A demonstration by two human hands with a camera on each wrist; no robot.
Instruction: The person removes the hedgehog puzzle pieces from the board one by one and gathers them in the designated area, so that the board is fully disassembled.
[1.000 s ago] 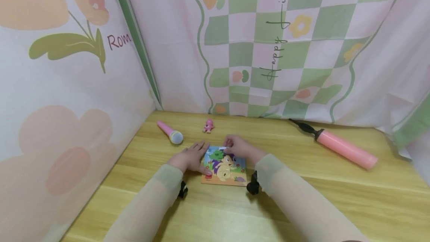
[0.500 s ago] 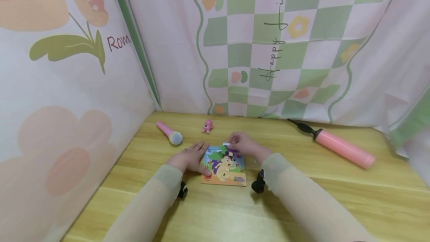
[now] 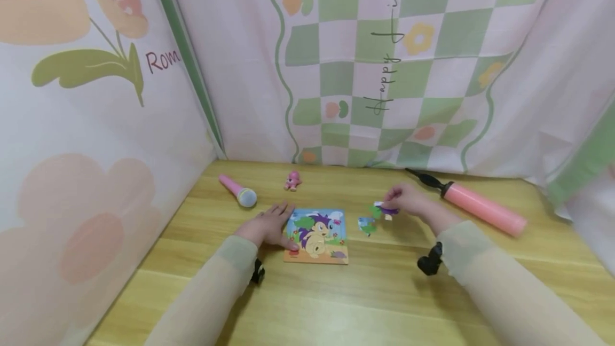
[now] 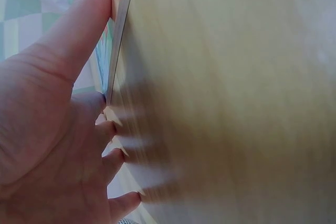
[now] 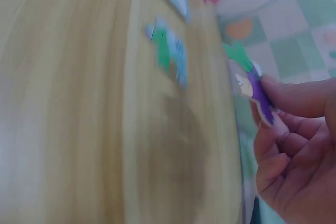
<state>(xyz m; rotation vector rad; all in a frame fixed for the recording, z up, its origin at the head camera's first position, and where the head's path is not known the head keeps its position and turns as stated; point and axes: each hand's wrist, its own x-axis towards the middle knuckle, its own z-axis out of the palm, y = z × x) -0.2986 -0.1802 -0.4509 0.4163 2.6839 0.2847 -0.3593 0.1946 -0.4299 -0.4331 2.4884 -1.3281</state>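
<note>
As the right hand (image 3: 405,200) pinches a purple-and-green piece (image 5: 254,86) over the tabletop (image 3: 317,308), a loose piece (image 3: 366,225) sits just left of that hand: a slack grip could drop one onto the other. Left hand (image 3: 266,227) spread, thumb (image 3: 288,243) on the puzzle board (image 3: 317,236) beside it, might nudge it. That pinch hides part of the held piece; right-wrist blur smudges the loose one.

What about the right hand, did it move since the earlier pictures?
Yes. In the head view, the right hand has moved rightward, away from the puzzle and nearer the pink pump, which lies still.
</note>
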